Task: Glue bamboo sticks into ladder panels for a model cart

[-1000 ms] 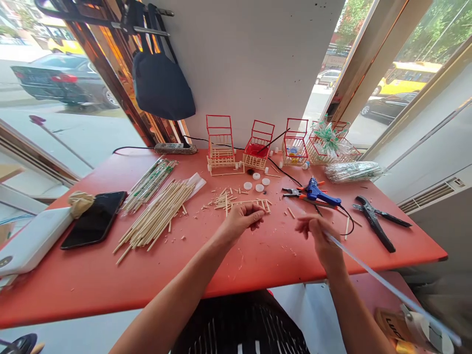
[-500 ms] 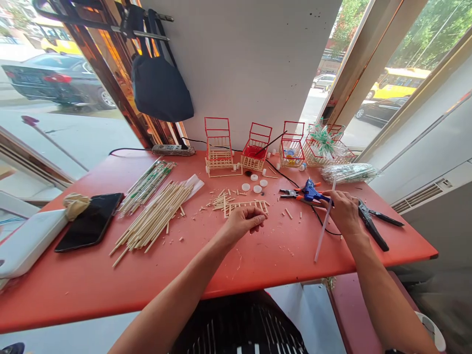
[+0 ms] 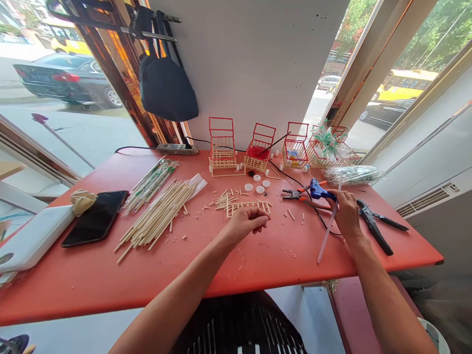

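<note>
My right hand is wrapped round the handle of a blue glue gun. A long translucent glue stick slants down past the fingers toward the table's front edge. The gun's nozzle is over the orange-handled pliers. My left hand is closed in a pinch above the middle of the table; whatever its fingertips hold is too small or hidden to make out. Just behind it lies a ladder-like frame of short wooden sticks, partly covered by the hand.
Small stick carts with red handles stand along the wall. White caps lie before them. A pile of wooden sticks, a phone and a white box are left; black-handled cutters lie right.
My right hand has raised the glue gun slightly and shifted it right, showing more of the pliers' orange handles. The left hand stays pinched in place. The view has shifted a little.
</note>
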`<state>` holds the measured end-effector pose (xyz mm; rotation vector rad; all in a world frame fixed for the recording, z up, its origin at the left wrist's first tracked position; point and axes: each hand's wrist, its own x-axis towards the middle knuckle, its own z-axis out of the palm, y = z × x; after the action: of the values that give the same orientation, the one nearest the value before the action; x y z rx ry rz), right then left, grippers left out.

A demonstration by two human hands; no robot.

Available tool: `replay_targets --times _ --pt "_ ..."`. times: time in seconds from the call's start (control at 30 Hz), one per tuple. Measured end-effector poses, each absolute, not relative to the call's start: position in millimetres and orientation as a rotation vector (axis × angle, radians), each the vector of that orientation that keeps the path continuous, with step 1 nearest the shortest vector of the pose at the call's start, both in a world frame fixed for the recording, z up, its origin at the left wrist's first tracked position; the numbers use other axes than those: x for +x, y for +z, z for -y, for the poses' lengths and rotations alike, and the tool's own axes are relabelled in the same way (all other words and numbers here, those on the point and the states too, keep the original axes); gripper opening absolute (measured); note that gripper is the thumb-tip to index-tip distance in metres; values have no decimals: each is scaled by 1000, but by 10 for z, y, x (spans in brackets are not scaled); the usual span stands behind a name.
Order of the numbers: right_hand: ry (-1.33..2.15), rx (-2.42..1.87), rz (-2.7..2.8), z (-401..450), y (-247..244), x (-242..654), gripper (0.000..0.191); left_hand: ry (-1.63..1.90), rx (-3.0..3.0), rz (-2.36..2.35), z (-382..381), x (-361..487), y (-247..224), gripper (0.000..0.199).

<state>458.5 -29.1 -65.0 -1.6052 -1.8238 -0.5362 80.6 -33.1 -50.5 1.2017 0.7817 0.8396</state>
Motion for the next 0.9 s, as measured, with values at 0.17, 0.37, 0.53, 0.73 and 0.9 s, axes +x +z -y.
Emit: replay_targets --times 0.17,0.37,0.53,0.73,0.9 --pt "-446 -1583 1783 347 -550 4537 37 840 1198 -767 317 810 -515 45" --pt "-187 -1601 1399 505 -263 4401 39 851 1201 -761 311 809 -534 42" --pt "237 -1388 1290 621 -121 3931 42 885 1144 -752 344 846 -486 43" --pt "674 -1172 1341 672 -143 3128 43 973 928 -646 414 923 -366 55" --pt "893 -1074 1333 614 -196 2693 43 1035 702 -544 461 950 -273 61"
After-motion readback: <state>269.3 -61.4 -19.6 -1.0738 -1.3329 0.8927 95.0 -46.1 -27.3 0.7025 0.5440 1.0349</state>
